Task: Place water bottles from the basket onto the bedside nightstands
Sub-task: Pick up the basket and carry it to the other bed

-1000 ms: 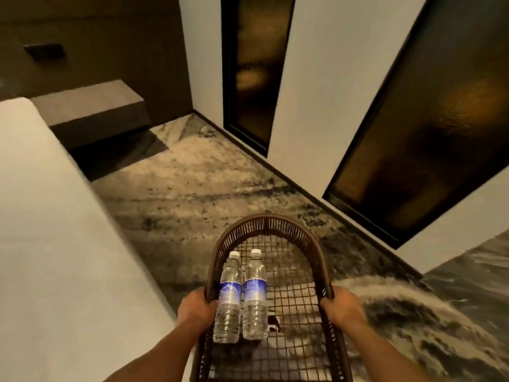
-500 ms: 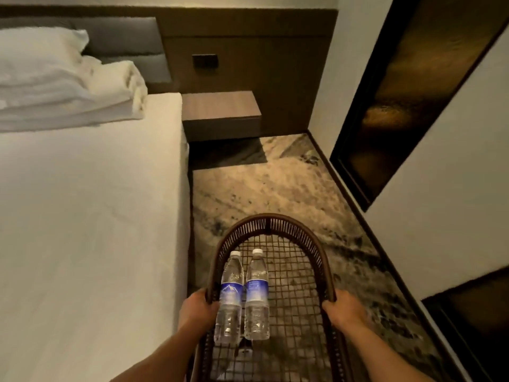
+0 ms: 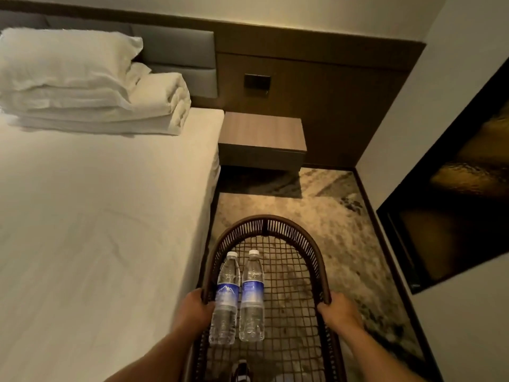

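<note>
I hold a dark woven basket [image 3: 265, 224] out in front of me, above the carpet. My left hand [image 3: 194, 312] grips its left rim and my right hand [image 3: 340, 310] grips its right rim. Two clear water bottles with blue labels lie side by side on the mesh bottom, caps pointing away: the left bottle [image 3: 225, 299] is next to my left hand, the right bottle [image 3: 251, 296] touches it. A wooden nightstand [image 3: 261, 133] with a bare top stands ahead, between the bed and the corner wall.
A white bed [image 3: 96, 230] runs along my left, with folded bedding and a pillow [image 3: 82, 81] at its head. Patterned carpet [image 3: 330, 221] forms a narrow aisle. The right wall carries a dark glass panel [image 3: 454, 202]. A wall switch [image 3: 257, 81] sits above the nightstand.
My view has swung left and moved forward: the bed, pillow and nightstand have come into fuller view and are nearer. Both hands keep their grip on the basket; the bottles have not shifted.
</note>
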